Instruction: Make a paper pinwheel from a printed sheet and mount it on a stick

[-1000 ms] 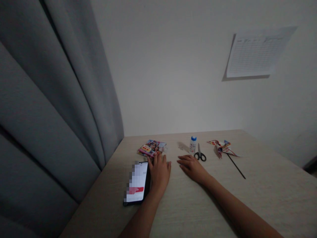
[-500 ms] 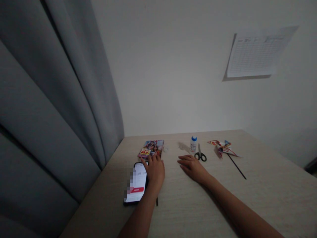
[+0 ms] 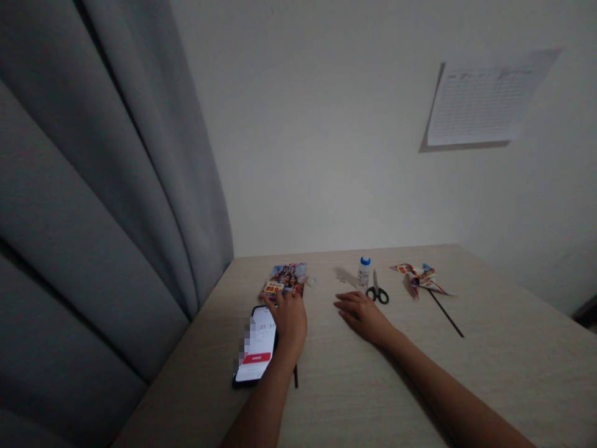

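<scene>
My left hand point(image 3: 290, 320) is spread over the right side of a lit phone point(image 3: 255, 345), its fingertips at the near edge of a colourful printed paper point(image 3: 285, 277). Whether the fingertips press on that paper I cannot tell. Palm down on the table, my right hand point(image 3: 361, 316) has its fingers stretched to the left and holds nothing. Just beyond it stand a clear glue bottle with a blue cap point(image 3: 364, 274) and, beside that, black-handled scissors point(image 3: 377, 292). The end of a thin black stick point(image 3: 295, 376) shows beside my left wrist; the rest is hidden.
A paper pinwheel point(image 3: 420, 279) on a black stick point(image 3: 446, 313) lies at the right. Small clear bits point(image 3: 312, 282) sit beside the printed paper. A grey curtain point(image 3: 140, 155) hangs along the table's left side, and a printed sheet point(image 3: 480, 106) is on the wall.
My left hand has shifted slightly to the left. The printed paper under its fingertips has also moved a little left. My right hand has stayed in place.
</scene>
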Tool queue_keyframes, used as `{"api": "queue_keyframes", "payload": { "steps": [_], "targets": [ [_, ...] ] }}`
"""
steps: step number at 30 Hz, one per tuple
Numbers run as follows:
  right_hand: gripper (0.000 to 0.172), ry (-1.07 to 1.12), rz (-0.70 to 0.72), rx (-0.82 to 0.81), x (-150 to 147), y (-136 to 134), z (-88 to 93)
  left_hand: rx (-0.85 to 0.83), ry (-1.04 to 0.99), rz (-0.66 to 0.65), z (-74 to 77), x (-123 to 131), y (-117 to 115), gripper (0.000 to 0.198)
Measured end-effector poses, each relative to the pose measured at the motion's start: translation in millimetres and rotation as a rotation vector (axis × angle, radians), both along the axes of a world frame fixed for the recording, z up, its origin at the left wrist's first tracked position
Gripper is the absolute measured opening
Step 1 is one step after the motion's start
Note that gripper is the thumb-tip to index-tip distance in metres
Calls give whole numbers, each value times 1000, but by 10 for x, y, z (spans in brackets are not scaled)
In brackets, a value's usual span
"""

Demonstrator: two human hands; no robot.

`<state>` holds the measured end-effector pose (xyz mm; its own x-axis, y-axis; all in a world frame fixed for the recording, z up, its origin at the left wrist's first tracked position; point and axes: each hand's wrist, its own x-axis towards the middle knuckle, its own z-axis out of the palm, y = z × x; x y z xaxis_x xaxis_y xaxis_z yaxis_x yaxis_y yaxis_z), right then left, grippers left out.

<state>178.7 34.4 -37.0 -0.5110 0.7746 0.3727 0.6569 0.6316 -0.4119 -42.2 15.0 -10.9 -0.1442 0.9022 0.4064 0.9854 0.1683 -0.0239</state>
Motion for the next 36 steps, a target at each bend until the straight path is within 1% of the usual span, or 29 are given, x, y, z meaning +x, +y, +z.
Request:
{"api": "queue_keyframes", "payload": {
  "steps": [10,17,25,29,33,36],
  "targets": [
    [33,2,12,11,9,23,-36,14,-22,1,23,-2,-6,33],
    [33,-3,-1,-7,3,8,-6,49,-34,-11,16,-12,0,36],
    [33,-6,5,-4,9,-1,-4,133,-91,-15,103,12,-13,34],
    [32,6,10,2,12,7,-11,235,-109,-61,100,25,-22,29],
    [30,56,19,-6,33,14,-11,350,-116,-141,83,64,-58,25],
    [29,115,19,-28,58,18,3,382,-130,-213,82,125,-108,23]
  ]
}}
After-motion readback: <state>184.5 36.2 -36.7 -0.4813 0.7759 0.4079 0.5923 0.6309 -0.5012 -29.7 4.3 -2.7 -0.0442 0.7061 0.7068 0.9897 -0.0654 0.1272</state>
